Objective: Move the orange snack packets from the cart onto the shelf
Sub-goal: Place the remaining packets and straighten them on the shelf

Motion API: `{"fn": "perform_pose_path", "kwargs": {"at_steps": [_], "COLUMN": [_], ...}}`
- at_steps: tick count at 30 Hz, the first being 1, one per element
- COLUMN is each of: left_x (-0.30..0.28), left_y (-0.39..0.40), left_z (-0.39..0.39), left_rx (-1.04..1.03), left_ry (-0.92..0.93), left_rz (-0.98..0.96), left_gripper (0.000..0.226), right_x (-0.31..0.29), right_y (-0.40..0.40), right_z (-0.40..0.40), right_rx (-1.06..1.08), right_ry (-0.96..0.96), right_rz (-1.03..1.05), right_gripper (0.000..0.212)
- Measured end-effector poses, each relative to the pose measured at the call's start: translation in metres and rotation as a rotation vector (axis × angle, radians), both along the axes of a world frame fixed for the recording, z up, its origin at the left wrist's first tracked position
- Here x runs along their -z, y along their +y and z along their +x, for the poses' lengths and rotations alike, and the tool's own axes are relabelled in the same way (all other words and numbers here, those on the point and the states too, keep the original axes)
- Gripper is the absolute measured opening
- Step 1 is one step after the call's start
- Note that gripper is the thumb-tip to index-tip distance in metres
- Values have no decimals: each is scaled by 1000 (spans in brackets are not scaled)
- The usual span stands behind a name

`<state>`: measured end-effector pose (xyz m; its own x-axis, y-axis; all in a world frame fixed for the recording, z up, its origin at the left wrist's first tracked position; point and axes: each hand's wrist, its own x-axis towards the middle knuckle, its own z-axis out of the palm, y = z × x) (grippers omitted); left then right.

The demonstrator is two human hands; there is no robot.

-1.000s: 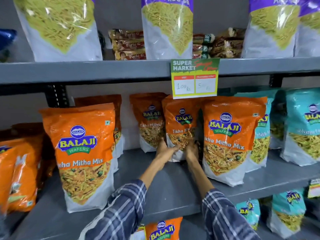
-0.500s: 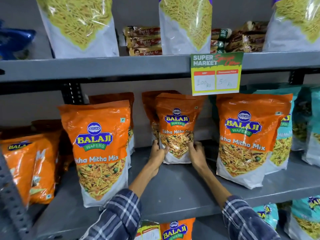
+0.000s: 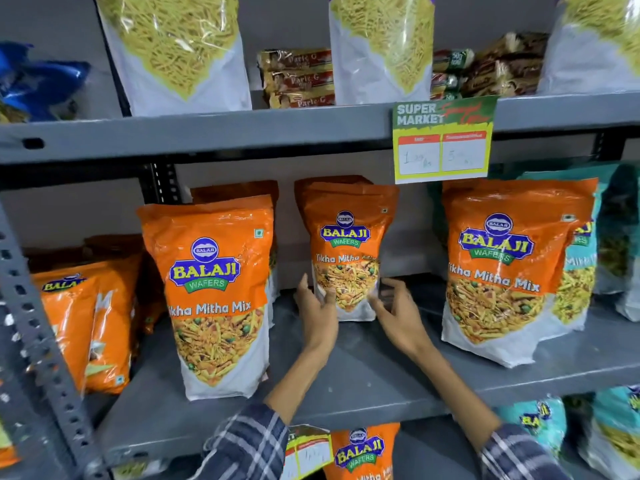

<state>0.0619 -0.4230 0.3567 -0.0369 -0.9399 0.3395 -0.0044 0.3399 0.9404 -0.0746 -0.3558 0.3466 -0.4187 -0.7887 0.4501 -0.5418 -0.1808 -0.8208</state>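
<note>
An orange Balaji snack packet (image 3: 348,251) stands upright at the back middle of the grey shelf (image 3: 363,375), with another orange packet (image 3: 313,187) right behind it. My left hand (image 3: 317,310) grips its lower left edge, thumb on the front. My right hand (image 3: 398,315) is at its lower right corner, fingers spread and only the fingertips touching. More orange packets stand at the front left (image 3: 214,296), at the right (image 3: 509,271) and at the far left (image 3: 86,323). The cart is out of view.
Teal packets (image 3: 581,271) crowd the shelf's right end. A price tag (image 3: 443,140) hangs from the upper shelf, which holds yellow sev bags (image 3: 176,46) and biscuit packs (image 3: 298,77). A perforated grey post (image 3: 34,323) rises at the left. Another orange packet (image 3: 360,452) sits below.
The packet in my hands has shifted left, in front of the rear packet, and now stands on the shelf. My right hand's grip has loosened to a fingertip touch.
</note>
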Motion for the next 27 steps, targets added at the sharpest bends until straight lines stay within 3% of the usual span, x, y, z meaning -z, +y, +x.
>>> {"fn": "perform_pose_path", "kwargs": {"at_steps": [3, 5, 8, 12, 16, 18, 20, 23, 27], "left_x": [-5, -14, -23, -16, -8, -5, -3, 1, 6], "left_y": [36, 52, 60, 62, 62, 64, 65, 60, 51], "left_z": [-10, -23, -56, -103, -128, -128, -123, -112, -82], "left_rx": [-31, 89, 387, 614, 788, 859, 886, 850, 746], "left_ry": [151, 198, 117, -16, -51, -76, -89, -69, -40], "left_rz": [-203, -229, -172, 20, 168, 199, 208, 203, 192], "left_gripper": [32, 27, 35, 55, 51, 34, 24, 29, 43], "right_x": [-2, -8, -14, -5, 9, 14, 18, 15, 12], "right_y": [46, 71, 94, 112, 118, 115, 112, 112, 104], "right_z": [2, -3, -33, -75, -87, -90, -94, -89, -68], "right_rx": [207, 460, 774, 946, 669, 524, 463, 336, 164], "right_ry": [270, 378, 278, 126, -115, -191, -164, -232, -267], "right_rz": [-247, -473, -654, -547, -317, -288, -265, -295, -302], "right_gripper": [30, 22, 29, 58, 83, 85, 77, 46, 47]}}
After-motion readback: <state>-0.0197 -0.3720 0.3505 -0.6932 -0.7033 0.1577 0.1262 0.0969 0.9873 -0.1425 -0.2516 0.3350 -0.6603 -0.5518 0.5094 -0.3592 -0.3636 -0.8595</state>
